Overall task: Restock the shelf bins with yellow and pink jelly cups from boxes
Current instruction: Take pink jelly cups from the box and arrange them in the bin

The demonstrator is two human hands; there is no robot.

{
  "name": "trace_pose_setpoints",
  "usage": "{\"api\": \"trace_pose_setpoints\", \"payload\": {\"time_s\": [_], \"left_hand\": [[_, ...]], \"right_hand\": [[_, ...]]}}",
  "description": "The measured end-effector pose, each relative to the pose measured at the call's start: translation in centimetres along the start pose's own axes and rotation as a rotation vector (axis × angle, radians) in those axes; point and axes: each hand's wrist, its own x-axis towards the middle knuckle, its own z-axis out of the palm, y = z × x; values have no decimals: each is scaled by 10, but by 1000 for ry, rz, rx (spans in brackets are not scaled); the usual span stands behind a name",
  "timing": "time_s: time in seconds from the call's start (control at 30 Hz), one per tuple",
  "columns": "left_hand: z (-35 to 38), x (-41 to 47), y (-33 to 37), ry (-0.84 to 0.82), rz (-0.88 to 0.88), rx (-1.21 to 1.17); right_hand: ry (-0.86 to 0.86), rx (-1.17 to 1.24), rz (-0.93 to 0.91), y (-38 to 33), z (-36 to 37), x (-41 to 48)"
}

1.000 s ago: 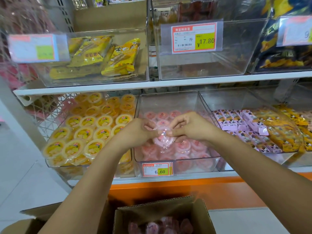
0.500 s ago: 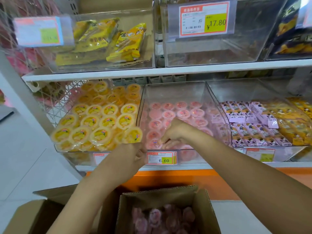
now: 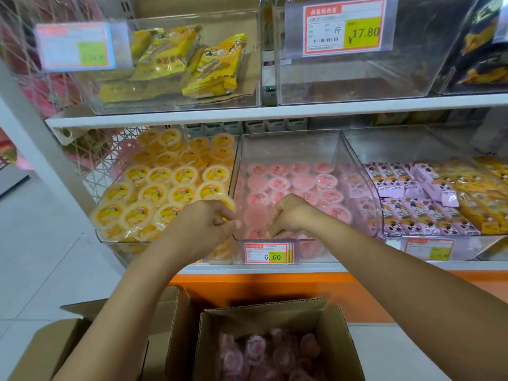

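While the right hand (image 3: 292, 213) curls its fingers down among the pink jelly cups (image 3: 279, 184), the left hand (image 3: 200, 226), at its nine o'clock, curls beside the yellow jelly cups (image 3: 159, 193); whether either holds anything is unclear.

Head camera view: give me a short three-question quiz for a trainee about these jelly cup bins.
1. True or false: the pink jelly cup bin sits to the right of the yellow jelly cup bin.
2. The price tag on the pink bin's front reads: A 6.60, B 17.80, C 9.50.
3. Fill in: the open cardboard box below holds ____ jelly cups.
Key: 1 true; 2 A; 3 pink.
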Motion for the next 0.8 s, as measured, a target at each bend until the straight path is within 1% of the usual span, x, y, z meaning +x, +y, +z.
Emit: {"api": "trace_pose_setpoints", "payload": {"time_s": [0.07,0.1,0.13,0.17,0.2,0.23,0.27,0.3,0.37,0.47,0.57,0.7,0.8], "left_hand": [[-2,-1,0,-9,3,-19],[-2,-1,1,-10,4,-28],[-3,-2,1,-11,6,-37],[-3,-2,1,-11,8,-45],[-4,-3,0,-13,8,-53],[-4,-3,-1,-14,9,-66],[-4,-4,-3,-15,11,-80],[-3,-5,-4,-13,17,-91],[-2,-6,-7,-4,33,-101],[-3,-11,-11,0,26,-148],[-9,-19,-17,43,20,-222],[-20,-32,-35,186,-77,-220],[-22,-36,-42,176,-167,-266]], "right_hand": [[30,-289,-20,-6,-2,-6],[106,-401,-54,-10,-2,-9],[211,-438,-119,-14,-3,-11],[295,-363,-209,-16,-3,-14],[326,-186,-304,-20,-3,-18],[283,34,-386,-25,-2,-24],[186,198,-443,-30,1,-31],[119,245,-477,-34,4,-34],[108,174,-514,-39,13,-32],[152,172,-514,-44,21,-26],[135,207,-464,-50,17,-24],[-1,249,-304,-67,10,-19],[-93,204,-231,-80,10,-17]]}}
